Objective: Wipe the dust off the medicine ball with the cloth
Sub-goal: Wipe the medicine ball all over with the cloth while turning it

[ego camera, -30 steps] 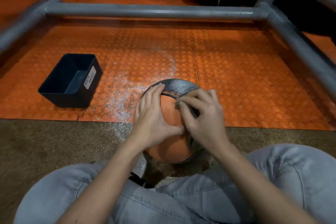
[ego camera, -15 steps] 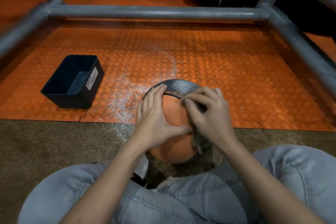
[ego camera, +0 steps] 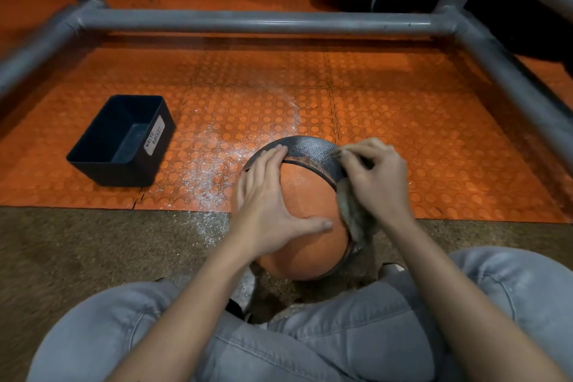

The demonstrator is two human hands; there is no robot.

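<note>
The medicine ball (ego camera: 310, 220) sits on the floor between the person's knees, under the left hand (ego camera: 269, 208), whose fingers lie flat and spread on top. The right hand (ego camera: 375, 177) pinches the cloth (ego camera: 356, 214) against the black band beside its fingertips. Probably best to press firmly and rotate the ball, since dust (ego camera: 214, 177) already litters the mat (ego camera: 434, 133) past the left fingers.

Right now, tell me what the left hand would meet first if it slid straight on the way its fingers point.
First the black textured band of the orange medicine ball, which the left hand touches; beyond it, probably the powder-dusted orange studded floor mat.
</note>
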